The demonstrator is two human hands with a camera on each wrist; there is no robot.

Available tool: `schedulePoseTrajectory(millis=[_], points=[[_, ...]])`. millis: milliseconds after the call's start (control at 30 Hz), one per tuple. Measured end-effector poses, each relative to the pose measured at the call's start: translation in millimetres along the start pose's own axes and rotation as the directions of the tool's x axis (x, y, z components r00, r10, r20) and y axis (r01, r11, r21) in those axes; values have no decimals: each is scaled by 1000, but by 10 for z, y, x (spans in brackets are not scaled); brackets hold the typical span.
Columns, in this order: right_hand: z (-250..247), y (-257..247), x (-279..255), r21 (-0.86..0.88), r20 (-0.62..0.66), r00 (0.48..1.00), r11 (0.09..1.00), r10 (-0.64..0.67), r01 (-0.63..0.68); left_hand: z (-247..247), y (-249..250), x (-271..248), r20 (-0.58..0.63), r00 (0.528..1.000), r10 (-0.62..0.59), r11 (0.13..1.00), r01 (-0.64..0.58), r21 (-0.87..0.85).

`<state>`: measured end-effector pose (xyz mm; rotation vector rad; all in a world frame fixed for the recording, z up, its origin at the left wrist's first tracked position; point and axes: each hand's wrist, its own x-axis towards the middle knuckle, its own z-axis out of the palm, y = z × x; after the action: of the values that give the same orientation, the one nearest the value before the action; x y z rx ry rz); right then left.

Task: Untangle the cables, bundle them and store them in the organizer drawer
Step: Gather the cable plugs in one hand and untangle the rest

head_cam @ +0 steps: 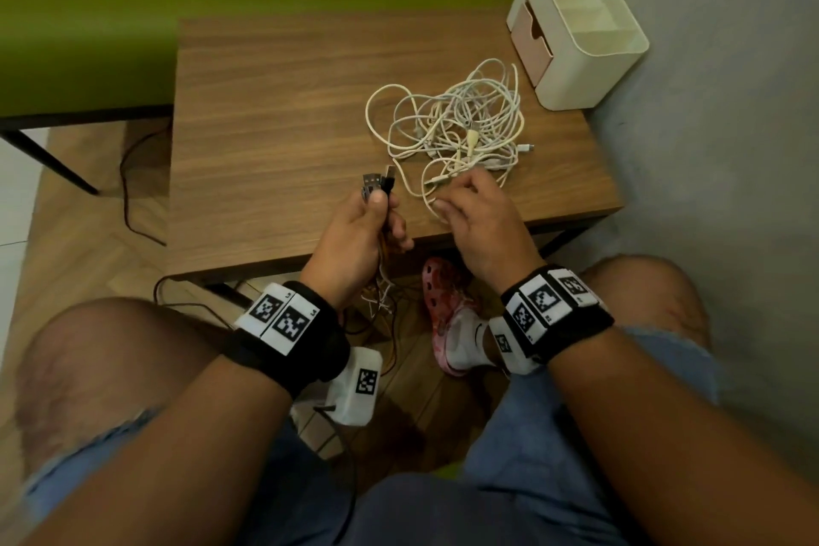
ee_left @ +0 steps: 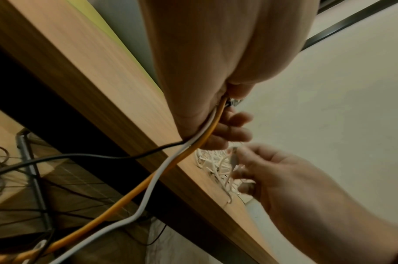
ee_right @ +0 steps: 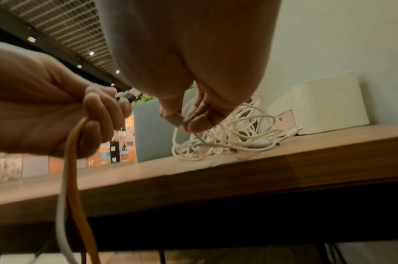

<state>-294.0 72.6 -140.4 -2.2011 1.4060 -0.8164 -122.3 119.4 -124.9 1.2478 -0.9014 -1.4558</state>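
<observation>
Left hand point(head_cam: 361, 231) is up over the near edge of the wooden table point(head_cam: 274, 111), fist curled round a few cables with the thumb on top. The USB plugs point(head_cam: 379, 184) stick out above the fist, dark and grey ones side by side. From the left wrist cam you can see what trails out the bottom of the fist: an orange cable point(ee_left: 134, 192), a white cable point(ee_left: 152, 184) and a thinner black cable point(ee_left: 84, 157), all dropping past the table edge toward the floor.

Right hand point(head_cam: 476, 219) sits just beside the left, a bit further over the table, palm down and fingers bent. The right wrist cam shows thumb and fingertips point(ee_right: 199, 122) pinching a small grey connector point(ee_right: 176, 121) on a white cord that runs back into the pile. So both hands are clamped on something, close to each other but not touching.

The tangle of white cables point(head_cam: 456, 124) is lying on the table, right-of-centre, loops all over each other with a couple of plug ends poking out; looks properly knotted. Its near loops reach up to the right hand's fingers.

The organizer point(head_cam: 576, 27) is a cream plastic box at the far right corner against the wall, open compartments on top and a pinkish drawer point(head_cam: 529, 42) in front, which looks closed. It sits near the tangle but apart from it
</observation>
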Motion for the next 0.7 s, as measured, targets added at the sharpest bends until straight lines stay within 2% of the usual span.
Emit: schedulePoseTrajectory(millis=[67, 133, 200, 267, 400, 500, 567, 700], points=[[-98, -69, -4, 84, -85, 996, 996, 32, -25, 48, 6, -13, -22, 998, 66, 997, -65, 47], [-236, -178, -2, 245, -98, 981, 960, 166, -138, 116, 44, -25, -44, 989, 138, 985, -133, 107], [-367, -302, -6, 427, -27, 955, 868, 294, -255, 186, 96, -17, -61, 977, 206, 966, -193, 169], [-482, -396, -16, 548, 40, 938, 778, 343, -308, 257, 149, 6, -56, 962, 268, 946, -252, 203], [-702, -538, -30, 643, 60, 943, 709, 329, -288, 427, 222, 40, -14, 945, 326, 916, -312, 254], [-786, -584, -40, 625, 17, 957, 744, 291, -237, 560, 244, 6, 46, 941, 335, 923, -337, 183], [-803, -579, -39, 647, 4, 952, 725, 305, -235, 622, 256, -47, 89, 934, 345, 923, -355, 150], [-819, -572, -28, 713, -14, 941, 664, 338, -228, 695, 308, -102, 116, 919, 377, 887, -395, 239]])
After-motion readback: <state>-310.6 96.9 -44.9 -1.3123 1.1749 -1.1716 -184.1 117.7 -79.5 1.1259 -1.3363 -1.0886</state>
